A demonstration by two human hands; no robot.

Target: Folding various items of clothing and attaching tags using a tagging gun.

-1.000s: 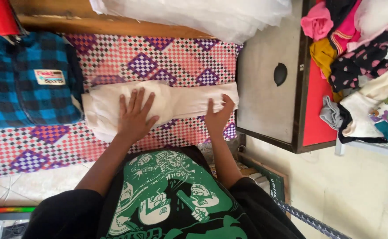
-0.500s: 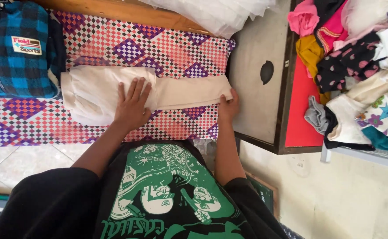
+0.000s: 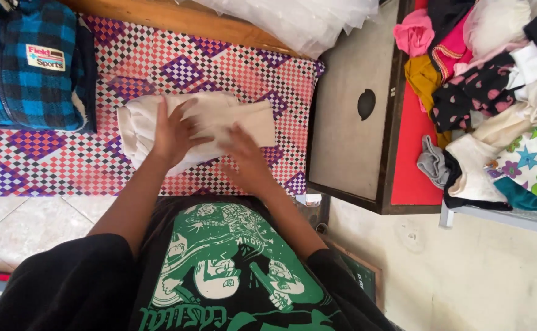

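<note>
A cream-coloured garment (image 3: 231, 116) lies partly folded on a pink, purple and white checkered mat (image 3: 60, 165). My left hand (image 3: 173, 132) presses on its left half, fingers curled onto the cloth. My right hand (image 3: 244, 153) holds the right end of the garment, which is doubled over toward the middle. The fold is now a short, thick bundle under both hands.
A blue and black plaid fleece jacket (image 3: 23, 67) lies folded at the mat's upper left. A grey wooden box (image 3: 348, 141) with a red side stands right of the mat. A heap of mixed coloured clothes (image 3: 495, 92) fills the right. Sheer white fabric (image 3: 293, 15) hangs above.
My right hand has carried the garment's long right end leftward over the middle, so the cloth is shorter. My left hand has stayed on the left half, its fingers now curled.
</note>
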